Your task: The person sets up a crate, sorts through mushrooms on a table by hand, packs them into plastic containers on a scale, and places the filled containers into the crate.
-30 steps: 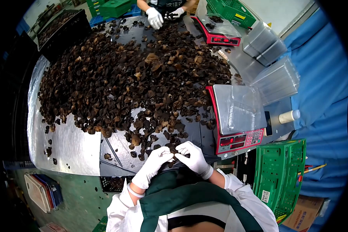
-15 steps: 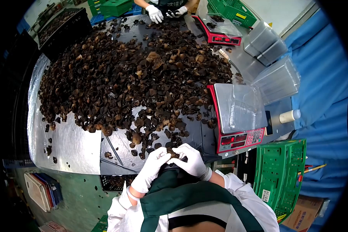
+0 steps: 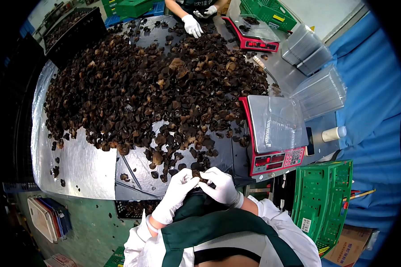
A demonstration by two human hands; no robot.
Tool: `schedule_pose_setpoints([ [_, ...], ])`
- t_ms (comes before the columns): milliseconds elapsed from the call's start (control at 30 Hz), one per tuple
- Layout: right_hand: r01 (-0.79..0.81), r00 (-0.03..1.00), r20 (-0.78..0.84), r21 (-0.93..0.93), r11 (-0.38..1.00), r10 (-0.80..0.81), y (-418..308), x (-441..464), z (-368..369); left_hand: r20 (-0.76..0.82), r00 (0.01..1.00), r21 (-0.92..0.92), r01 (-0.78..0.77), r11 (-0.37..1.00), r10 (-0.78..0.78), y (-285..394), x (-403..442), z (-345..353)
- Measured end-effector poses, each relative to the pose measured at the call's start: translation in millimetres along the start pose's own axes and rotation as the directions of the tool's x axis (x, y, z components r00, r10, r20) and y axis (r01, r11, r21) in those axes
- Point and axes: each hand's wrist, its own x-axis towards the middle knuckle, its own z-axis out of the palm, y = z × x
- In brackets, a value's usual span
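Note:
Both white-gloved hands meet at the table's near edge, around a small dark brown fungus piece [image 3: 197, 174]. My left hand [image 3: 179, 187] pinches it from the left, and my right hand [image 3: 220, 186] grips its right side with the fingertips. Just beyond my hands, loose pieces lie scattered on the dark sheet. Behind them a big heap of brown-black fungus [image 3: 151, 89] spreads over the table [image 3: 84, 169].
To the right stands a red scale [image 3: 272, 133] with a clear plastic tray on it, near clear containers [image 3: 321, 91], a phone [image 3: 309, 141] and green crates [image 3: 323, 204]. Across the table, a co-worker's gloved hand [image 3: 192, 26] reaches over the heap beside another scale [image 3: 254, 38].
My fingers have shifted slightly around the piece, which shows more between them. The co-worker's gloved hand has moved over the heap's far edge.

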Motion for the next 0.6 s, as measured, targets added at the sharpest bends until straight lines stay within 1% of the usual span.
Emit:
schedule_pose_setpoints([
  [100,0.019,1.0,0.01,-0.051,0.999,-0.018,-2.3,1.3,-0.7,-0.039,0.999,0.025,-0.023,0.999,0.024,2.9,-0.8,4.2],
  [167,0.051,0.999,0.011,-0.095,0.994,-0.05,-3.7,2.5,-0.7,0.003,0.999,-0.006,-0.049,0.999,0.049,-4.1,0.7,-1.6],
  [267,0.051,0.999,0.007,-0.097,0.994,-0.05,-2.9,2.7,0.1,-0.003,0.999,0.015,-0.043,0.999,0.043,-4.2,1.0,-2.0],
  [500,0.066,0.998,0.005,-0.143,0.987,-0.066,-4.8,4.3,0.1,-0.026,0.999,-0.005,-0.038,0.999,0.038,-1.6,0.4,1.2],
  [600,0.097,0.995,0.008,-0.164,0.982,-0.097,-6.1,5.4,0.8,-0.032,0.998,0.031,-0.055,0.998,0.056,-3.8,0.1,-1.4],
])
